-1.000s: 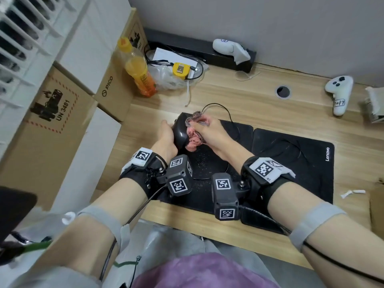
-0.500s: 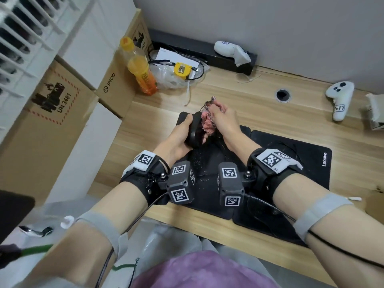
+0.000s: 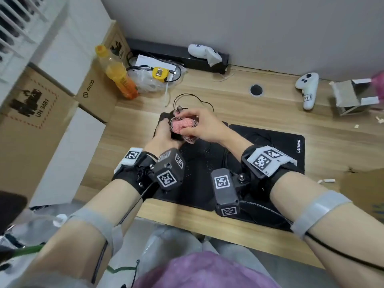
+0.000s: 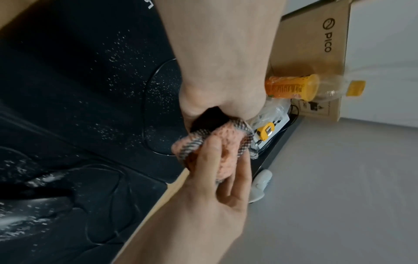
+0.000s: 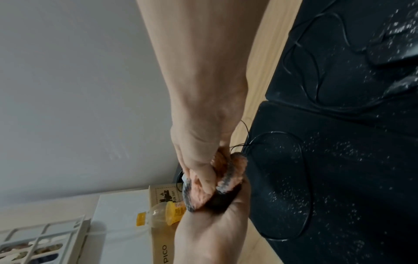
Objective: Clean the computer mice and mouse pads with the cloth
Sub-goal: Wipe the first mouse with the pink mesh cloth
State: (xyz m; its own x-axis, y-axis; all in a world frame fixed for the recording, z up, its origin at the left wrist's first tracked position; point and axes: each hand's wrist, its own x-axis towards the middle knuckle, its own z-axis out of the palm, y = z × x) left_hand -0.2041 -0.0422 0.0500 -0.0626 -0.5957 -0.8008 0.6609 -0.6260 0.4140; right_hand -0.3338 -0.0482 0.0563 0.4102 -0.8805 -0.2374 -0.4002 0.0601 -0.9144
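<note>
The black mouse (image 3: 175,135) is lifted off the desk, just above the far left corner of the left mouse pad (image 3: 193,171), and is almost hidden between the two hands. The left hand (image 3: 164,136) cups it from the 7 o'clock side with fingers curled round its body, while the right hand (image 3: 204,126) comes in from 3 o'clock and pinches a bunched pink cloth (image 3: 182,126) with a checked border against the top of the mouse; in the left wrist view the thumb and fingers (image 4: 209,155) press into the cloth. The mouse's thin black cable (image 3: 194,100) loops away toward 12 o'clock over the wooden desk (image 3: 259,115). The left pad carries a scatter of pale specks, and a second pad (image 3: 276,146) printed Lenovo lies touching it at 3 o'clock, with more cable coiled on it. Farther out, at 11 o'clock, an orange drink bottle (image 3: 117,75) stands against cardboard boxes (image 3: 91,90), with a yellow tape measure (image 3: 159,73) on a clear plastic bag just beside it. A white controller (image 3: 204,51) rests on a black bar at 12 o'clock by the wall, a second white controller (image 3: 307,88) lies at 2 o'clock, and an open small carton (image 3: 351,96) sits beyond it near the right edge
</note>
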